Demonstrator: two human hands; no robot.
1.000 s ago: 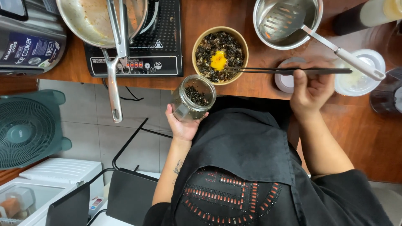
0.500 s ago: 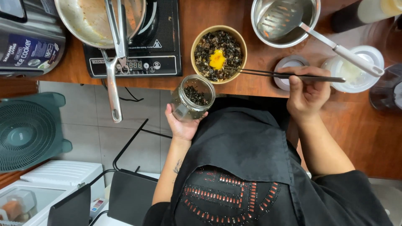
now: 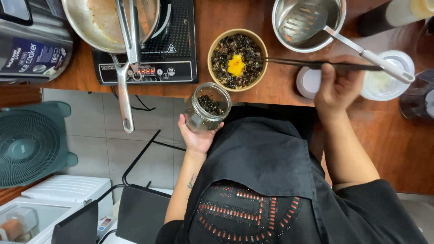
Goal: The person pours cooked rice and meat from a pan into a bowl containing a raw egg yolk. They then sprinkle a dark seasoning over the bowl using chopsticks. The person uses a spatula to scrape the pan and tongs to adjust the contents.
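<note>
Left hand [image 3: 195, 135]: gripped glass jar [image 3: 208, 107] of dark flakes — just near-left of bowl [image 3: 237, 59].
Right hand [image 3: 340, 86]: pinched long chopsticks [image 3: 316, 64] — tips pointing left over bowl.

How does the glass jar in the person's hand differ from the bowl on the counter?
The glass jar is clear and held tilted in the left hand, off the counter's edge; the bowl is tan, opaque and sits flat on the wooden counter. The jar is narrower and only partly filled, while the wider bowl is heaped and topped with a yellow yolk. The right hand reaches long chopsticks into the bowl. Both hold dark shredded flakes.
</note>
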